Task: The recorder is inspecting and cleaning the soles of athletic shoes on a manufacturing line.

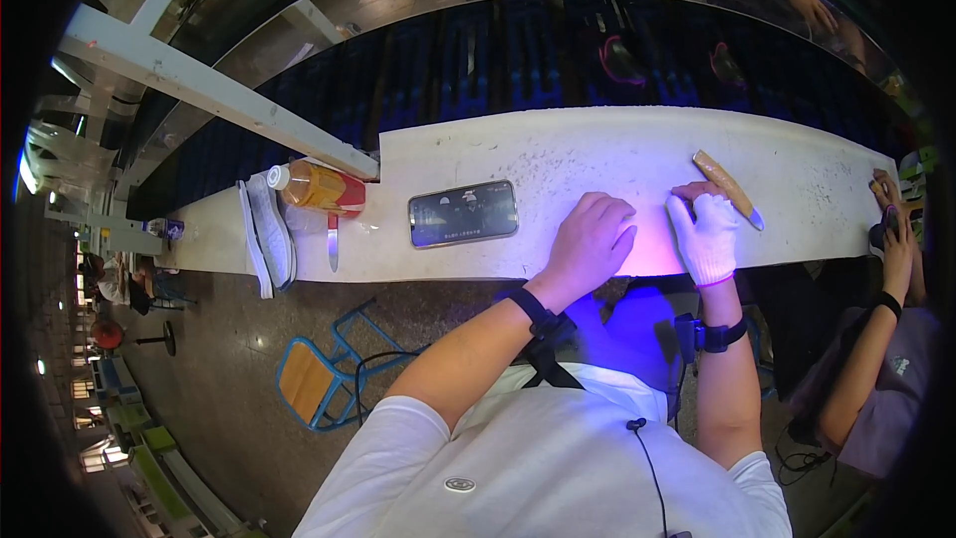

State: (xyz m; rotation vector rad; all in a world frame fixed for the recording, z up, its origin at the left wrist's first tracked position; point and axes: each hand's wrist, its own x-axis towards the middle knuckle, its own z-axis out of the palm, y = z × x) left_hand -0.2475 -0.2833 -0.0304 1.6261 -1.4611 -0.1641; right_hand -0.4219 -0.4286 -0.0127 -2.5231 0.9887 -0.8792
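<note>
Single head-worn fisheye, looking steeply down, close over white workbench (597, 154)

Long white bench (597, 154), scuffed and speckled, far edge against a dark conveyor, phone (463, 212) face up near the middle, bottle of amber drink (317, 186) on its side toward the left end, knife (333, 240) just beside it, grey shoe sole (269, 236) at the left end, wooden-handled blade (727, 188) toward the right end, both hands resting flat near the front edge.
</note>
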